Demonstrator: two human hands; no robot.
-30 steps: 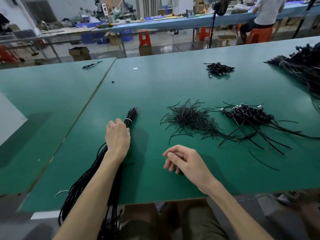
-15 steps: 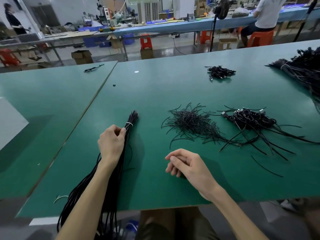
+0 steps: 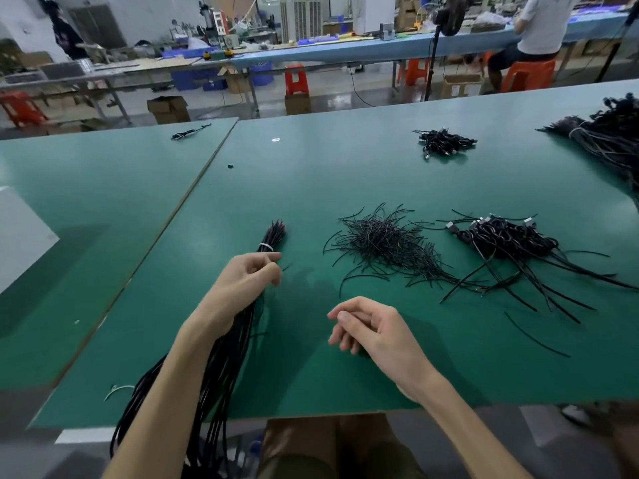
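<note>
Cables crowd a green workbench (image 3: 311, 174) on a factory floor. Much of the long black cable bundle (image 3: 274, 236) is lost to view. Its lower run passes beneath the left forearm, spills over the near edge of the workbench and is cut off at the bottom of the frame. At far right, a larger dark mass of cable (image 3: 610, 134) is sliced by the picture's edge, its strands too tangled to tell apart.

The left hand (image 3: 242, 281) sits on the bundle just below the white tie (image 3: 266, 247) that binds its tip. Its fingers are curled over the strands, thumb meeting forefinger; whether it pinches one wire or several cannot be made out. The right hand (image 3: 371, 328) is low over the workbench, well apart from the left. Its fingers are loosely curled, with nothing visible in them.

Beyond it lie a scatter of short black wire offcuts (image 3: 383, 243) and, to their right, a heap of cables with plugs (image 3: 508, 236).
</note>
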